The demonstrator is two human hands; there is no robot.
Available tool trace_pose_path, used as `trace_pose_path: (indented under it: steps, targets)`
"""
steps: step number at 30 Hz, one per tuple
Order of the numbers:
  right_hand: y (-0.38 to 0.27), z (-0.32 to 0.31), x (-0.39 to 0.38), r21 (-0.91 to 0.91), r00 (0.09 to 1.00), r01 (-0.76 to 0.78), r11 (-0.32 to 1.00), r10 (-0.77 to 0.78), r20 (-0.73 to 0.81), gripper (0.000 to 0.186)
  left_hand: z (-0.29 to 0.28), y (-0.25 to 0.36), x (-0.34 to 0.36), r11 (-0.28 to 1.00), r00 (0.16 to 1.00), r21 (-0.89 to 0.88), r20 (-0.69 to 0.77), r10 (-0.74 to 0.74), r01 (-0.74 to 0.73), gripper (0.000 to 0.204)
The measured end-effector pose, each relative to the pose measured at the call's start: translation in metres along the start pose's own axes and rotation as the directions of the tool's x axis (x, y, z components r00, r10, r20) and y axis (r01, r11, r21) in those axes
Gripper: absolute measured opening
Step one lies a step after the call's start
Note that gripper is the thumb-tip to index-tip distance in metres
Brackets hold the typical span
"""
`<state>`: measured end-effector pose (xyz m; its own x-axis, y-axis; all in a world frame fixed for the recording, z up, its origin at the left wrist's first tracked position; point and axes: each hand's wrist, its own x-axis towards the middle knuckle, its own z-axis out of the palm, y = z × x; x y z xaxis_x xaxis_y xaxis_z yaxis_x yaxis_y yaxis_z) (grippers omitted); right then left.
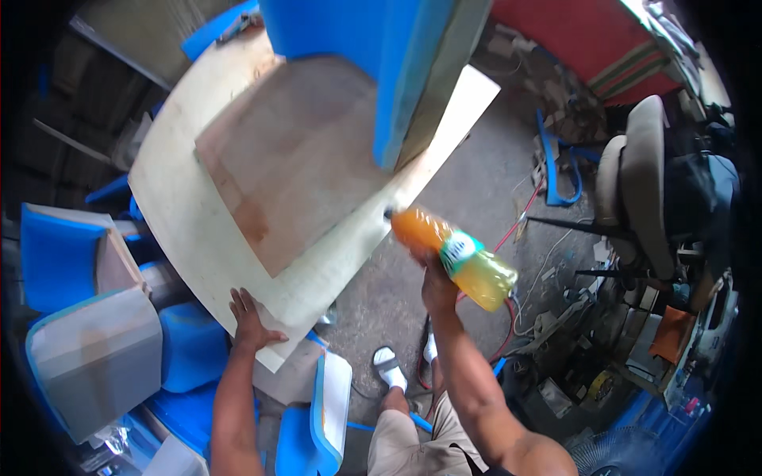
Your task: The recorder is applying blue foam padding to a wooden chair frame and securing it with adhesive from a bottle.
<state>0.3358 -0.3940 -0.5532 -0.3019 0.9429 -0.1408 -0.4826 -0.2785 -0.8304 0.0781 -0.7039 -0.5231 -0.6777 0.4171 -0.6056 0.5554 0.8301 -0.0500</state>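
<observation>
My right hand is wrapped round a plastic bottle with a green and white label. The bottle lies tilted in the air and is slightly blurred. Its dark cap end points up and left, close to the edge of a large pale board. Orange shows near the cap and yellow-green toward the base. With fingers spread, my left hand rests on the board's near corner. On the board lies a thinner brownish sheet, stained at its near left part. A blue upholstered piece stands over its far side.
Blue and grey padded pieces are piled at the left, and another padded piece stands by my legs. At the right are an office chair, a red hose, loose cables and scraps on the floor. A fan is at lower right.
</observation>
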Motion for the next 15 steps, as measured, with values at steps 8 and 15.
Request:
trace_pose_path:
  steps: [8, 15]
  targets:
    - [-0.175, -0.108, -0.128, 0.486, 0.628, -0.621, 0.615, 0.761, -0.163, 0.065, -0.024, 0.050, -0.037, 0.959, 0.959, -0.233, 0.189, 0.209, -0.163, 0.097]
    - [-0.307, -0.101, -0.098, 0.467, 0.681, -0.552, 0.691, 0.697, -0.226, 0.048, -0.004, 0.212, -0.176, 0.808, 0.825, -0.482, 0.260, 0.502, -0.339, 0.078]
